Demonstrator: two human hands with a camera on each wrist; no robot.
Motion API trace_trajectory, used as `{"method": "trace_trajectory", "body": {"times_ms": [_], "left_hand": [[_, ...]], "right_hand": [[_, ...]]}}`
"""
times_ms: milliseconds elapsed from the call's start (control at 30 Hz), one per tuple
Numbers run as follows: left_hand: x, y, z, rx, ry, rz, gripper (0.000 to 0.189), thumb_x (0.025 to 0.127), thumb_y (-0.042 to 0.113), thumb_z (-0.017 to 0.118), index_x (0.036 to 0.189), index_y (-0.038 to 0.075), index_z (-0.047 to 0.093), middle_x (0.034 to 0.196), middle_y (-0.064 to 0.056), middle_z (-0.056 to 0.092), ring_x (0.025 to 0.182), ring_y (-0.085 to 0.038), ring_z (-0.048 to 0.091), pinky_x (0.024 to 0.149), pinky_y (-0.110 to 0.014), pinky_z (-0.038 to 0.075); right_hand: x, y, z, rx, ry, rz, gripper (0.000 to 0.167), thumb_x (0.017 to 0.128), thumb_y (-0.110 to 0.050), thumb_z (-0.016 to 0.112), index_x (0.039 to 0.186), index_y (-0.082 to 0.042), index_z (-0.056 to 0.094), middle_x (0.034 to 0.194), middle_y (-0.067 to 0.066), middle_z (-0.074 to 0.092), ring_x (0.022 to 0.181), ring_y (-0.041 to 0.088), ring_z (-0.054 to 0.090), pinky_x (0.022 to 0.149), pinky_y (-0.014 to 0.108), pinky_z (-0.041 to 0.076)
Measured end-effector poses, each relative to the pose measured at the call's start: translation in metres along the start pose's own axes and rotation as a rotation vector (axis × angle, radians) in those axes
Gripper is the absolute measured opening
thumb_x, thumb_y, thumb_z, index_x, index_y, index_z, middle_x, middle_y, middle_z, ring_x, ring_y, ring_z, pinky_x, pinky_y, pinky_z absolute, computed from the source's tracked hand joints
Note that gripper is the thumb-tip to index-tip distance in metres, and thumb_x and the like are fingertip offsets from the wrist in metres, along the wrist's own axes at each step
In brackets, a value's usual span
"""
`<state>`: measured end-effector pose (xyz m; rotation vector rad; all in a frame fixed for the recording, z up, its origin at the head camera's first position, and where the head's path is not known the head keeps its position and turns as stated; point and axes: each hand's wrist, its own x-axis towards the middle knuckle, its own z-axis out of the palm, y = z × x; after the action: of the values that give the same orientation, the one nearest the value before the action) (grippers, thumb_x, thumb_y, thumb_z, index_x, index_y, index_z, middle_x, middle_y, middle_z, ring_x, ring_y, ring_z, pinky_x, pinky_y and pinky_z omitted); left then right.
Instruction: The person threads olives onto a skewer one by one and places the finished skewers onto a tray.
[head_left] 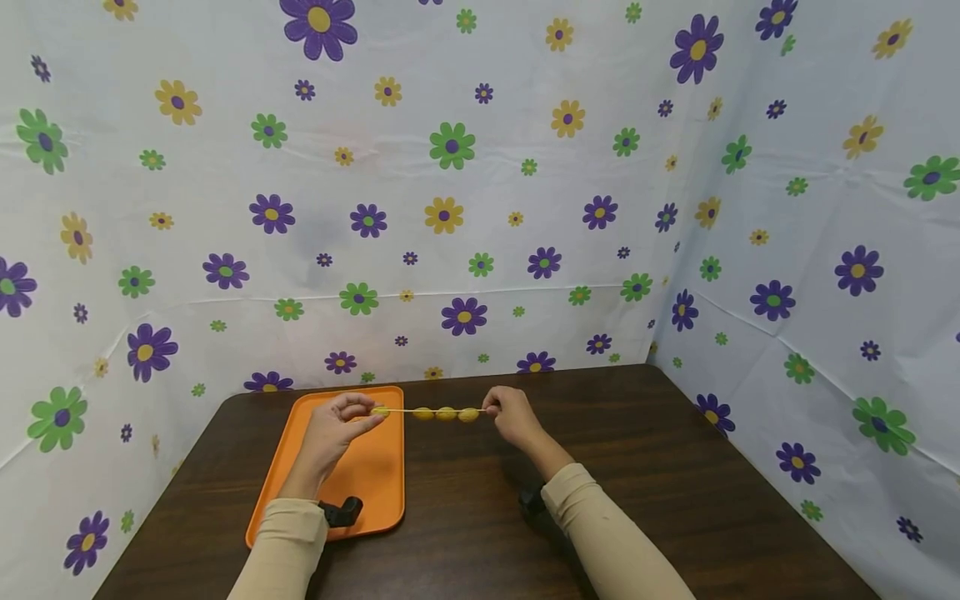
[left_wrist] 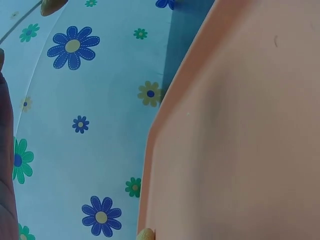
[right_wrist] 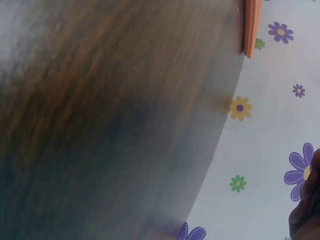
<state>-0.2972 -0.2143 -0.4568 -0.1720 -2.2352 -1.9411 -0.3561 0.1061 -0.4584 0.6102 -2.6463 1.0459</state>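
Note:
Between the two hands runs a thin, straight skewer-like stick [head_left: 409, 410]; whether it is a stiff stick or a taut string, I cannot tell. Three small yellow oval pieces [head_left: 446, 413] sit side by side on it, nearer the right hand. My left hand [head_left: 327, 433], above the tray, pinches another yellow oval piece [head_left: 381, 411] at the left end of the stick. The stick's right end is pinched by the fingertips of my right hand [head_left: 516, 419]. Only edges of the left hand [left_wrist: 6, 165] and right hand [right_wrist: 306, 205] show in the wrist views.
An orange tray [head_left: 367, 492] lies on the dark wooden table [head_left: 465, 517], under and beside the left forearm. White flower-patterned sheets [head_left: 517, 192] hang behind the table and at both sides. A black wrist mount [head_left: 341, 512] sticks out from the left wrist.

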Motion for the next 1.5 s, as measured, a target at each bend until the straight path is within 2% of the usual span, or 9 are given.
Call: {"method": "trace_trajectory", "body": {"times_ms": [100,300,567,1100,1500], "left_hand": [[0.0,0.002,0.001,0.025,-0.015,-0.007,0.041,0.086,0.019,0.084,0.117,-0.001,0.066,0.109,-0.008,0.075,0.105,-0.015,0.063,0.087,-0.023,0.055],[0.001,0.003,0.001,0.034,-0.034,-0.014,0.039,0.086,0.016,0.083,0.117,-0.001,0.066,0.112,-0.012,0.074,0.1,-0.019,0.068,0.086,-0.023,0.056],[0.001,0.002,0.005,0.063,-0.054,-0.005,0.037,0.086,0.018,0.083,0.116,0.001,0.068,0.115,-0.013,0.074,0.099,-0.02,0.07,0.087,-0.027,0.057],[0.0,0.003,0.008,0.064,-0.06,-0.009,0.037,0.086,0.017,0.083,0.115,0.002,0.068,0.115,-0.012,0.074,0.099,-0.022,0.071,0.087,-0.028,0.058],[0.002,0.001,0.01,0.053,-0.064,-0.006,0.034,0.086,0.015,0.083,0.114,0.001,0.068,0.116,-0.012,0.073,0.101,-0.022,0.071,0.084,-0.028,0.059]], "right_hand": [[0.001,-0.001,-0.001,-0.028,0.005,-0.021,0.016,0.088,0.016,0.066,0.085,0.0,0.069,0.085,0.006,0.066,0.077,0.018,0.056,0.072,0.036,0.054],[0.001,-0.004,-0.002,-0.028,0.008,-0.025,0.016,0.086,0.018,0.065,0.086,0.002,0.07,0.084,0.005,0.066,0.076,0.017,0.055,0.072,0.035,0.055],[-0.001,-0.008,0.0,-0.04,0.002,-0.019,0.02,0.087,0.017,0.066,0.083,-0.003,0.068,0.085,0.005,0.067,0.077,0.017,0.058,0.072,0.035,0.055],[0.0,-0.011,0.005,-0.035,0.008,-0.048,0.022,0.085,0.018,0.067,0.079,-0.003,0.068,0.081,0.004,0.065,0.074,0.016,0.055,0.072,0.034,0.054],[0.0,-0.013,0.007,-0.014,-0.007,-0.028,0.024,0.088,0.015,0.067,0.079,-0.007,0.068,0.082,0.003,0.066,0.075,0.016,0.055,0.073,0.034,0.054]]}}
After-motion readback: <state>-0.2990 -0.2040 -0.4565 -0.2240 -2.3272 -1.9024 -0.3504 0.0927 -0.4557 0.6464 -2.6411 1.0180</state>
